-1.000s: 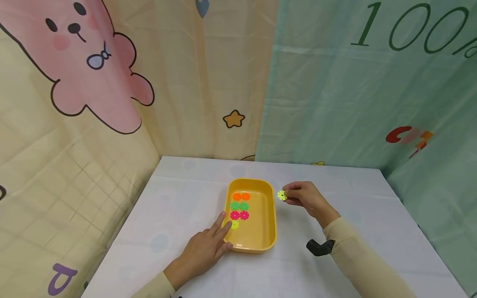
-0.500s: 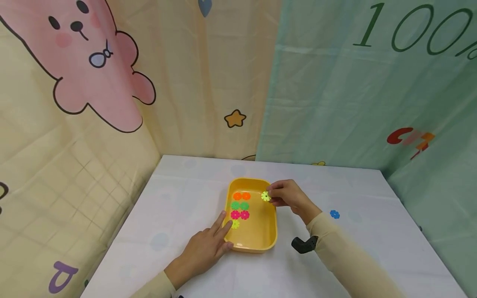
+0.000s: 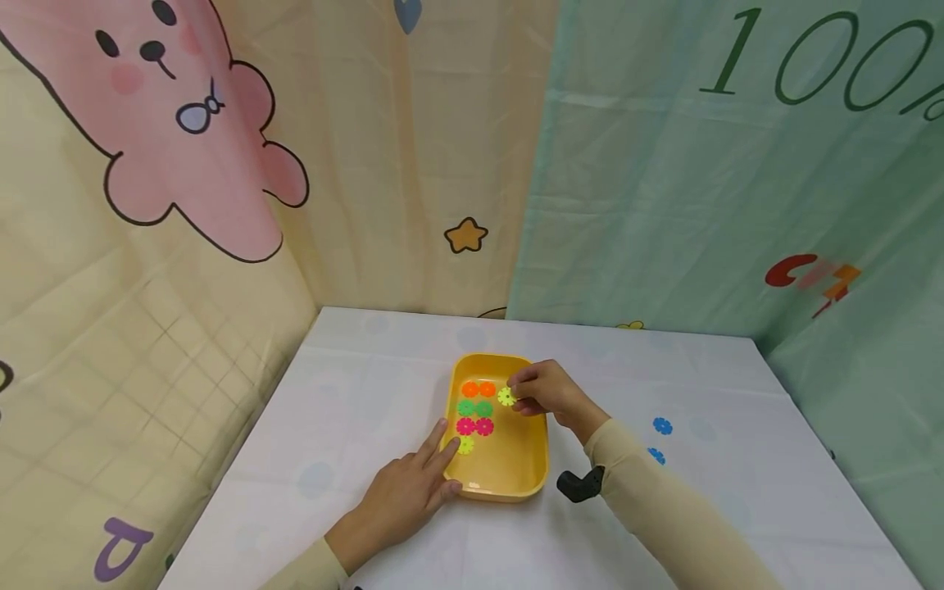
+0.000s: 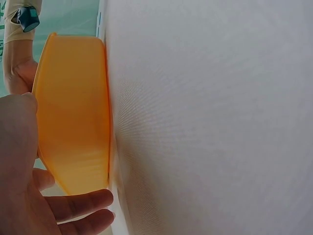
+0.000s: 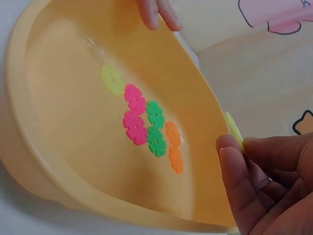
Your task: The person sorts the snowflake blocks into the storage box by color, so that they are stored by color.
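Note:
In the head view, my right hand [image 3: 549, 393] pinches a yellow flower-shaped notched disc [image 3: 506, 397] above the right part of a yellow-orange plastic tray [image 3: 519, 483]. Thumb and fingertips hold the disc by its edge, seen edge-on in the right wrist view. Inside the tray lie two orange discs [image 3: 478, 389], two green discs [image 3: 474, 407], two pink discs [image 3: 474, 426] and one yellow disc [image 3: 465, 445], in rows by the left side. My left hand [image 3: 401, 498] rests on the tray's near-left rim with fingers extended; fingertips [image 5: 154, 19] reach over the rim in the right wrist view.
Two blue discs, an upper blue disc [image 3: 663, 425] and a lower blue disc [image 3: 656, 456] partly behind the right sleeve, lie on the white-covered table [image 3: 354, 393]. Printed curtains [image 3: 413, 164] stand behind and beside the table. A black device [image 3: 580, 484] sits at the right wrist.
My right hand has moved left from beside the tray to over it with the yellow disc. The blue discs have come into view behind the arm. My left hand stays put.

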Demonstrator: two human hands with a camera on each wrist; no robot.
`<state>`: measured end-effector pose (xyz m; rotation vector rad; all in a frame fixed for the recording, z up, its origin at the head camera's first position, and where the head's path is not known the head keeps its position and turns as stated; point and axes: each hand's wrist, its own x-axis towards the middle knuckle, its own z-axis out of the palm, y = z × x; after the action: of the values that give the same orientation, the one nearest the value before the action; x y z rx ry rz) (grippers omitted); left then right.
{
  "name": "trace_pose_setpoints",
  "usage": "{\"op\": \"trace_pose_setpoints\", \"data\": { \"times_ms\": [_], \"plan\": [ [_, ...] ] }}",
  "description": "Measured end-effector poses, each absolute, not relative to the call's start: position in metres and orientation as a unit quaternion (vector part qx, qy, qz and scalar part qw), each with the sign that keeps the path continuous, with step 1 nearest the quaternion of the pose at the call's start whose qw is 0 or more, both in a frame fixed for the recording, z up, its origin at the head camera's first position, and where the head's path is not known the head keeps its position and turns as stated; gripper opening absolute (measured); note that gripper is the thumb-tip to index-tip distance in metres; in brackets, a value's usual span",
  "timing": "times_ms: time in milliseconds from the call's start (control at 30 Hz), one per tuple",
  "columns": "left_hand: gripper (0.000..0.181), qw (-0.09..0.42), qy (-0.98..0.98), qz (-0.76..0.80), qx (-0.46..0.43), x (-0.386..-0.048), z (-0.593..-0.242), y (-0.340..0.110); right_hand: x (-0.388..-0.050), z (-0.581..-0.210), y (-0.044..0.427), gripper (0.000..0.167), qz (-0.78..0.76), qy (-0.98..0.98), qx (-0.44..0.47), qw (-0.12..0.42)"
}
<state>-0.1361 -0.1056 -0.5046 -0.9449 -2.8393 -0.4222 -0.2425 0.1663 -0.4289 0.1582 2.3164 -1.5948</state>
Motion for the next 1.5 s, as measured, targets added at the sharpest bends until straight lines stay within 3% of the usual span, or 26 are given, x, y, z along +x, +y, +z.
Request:
{"op": "trace_pose_setpoints", "data": {
  "times_ms": [433,833,1500],
  "plan": [
    [0.065,0.059,-0.938,-0.139,-0.312,-0.136,-0.505,-0.104,-0.239,-0.445,0.142,0.007,-0.47,0.863,0.015,0.183],
    [0.065,0.056,-0.939,-0.136,-0.31,-0.136,-0.505,-0.106,-0.226,-0.46,0.119,0.01,-0.345,0.913,-0.062,0.207],
    [0.065,0.055,-0.938,-0.136,-0.314,-0.136,-0.503,-0.105,-0.222,-0.464,0.115,0.011,-0.272,0.945,-0.108,0.149]
  ]
}}
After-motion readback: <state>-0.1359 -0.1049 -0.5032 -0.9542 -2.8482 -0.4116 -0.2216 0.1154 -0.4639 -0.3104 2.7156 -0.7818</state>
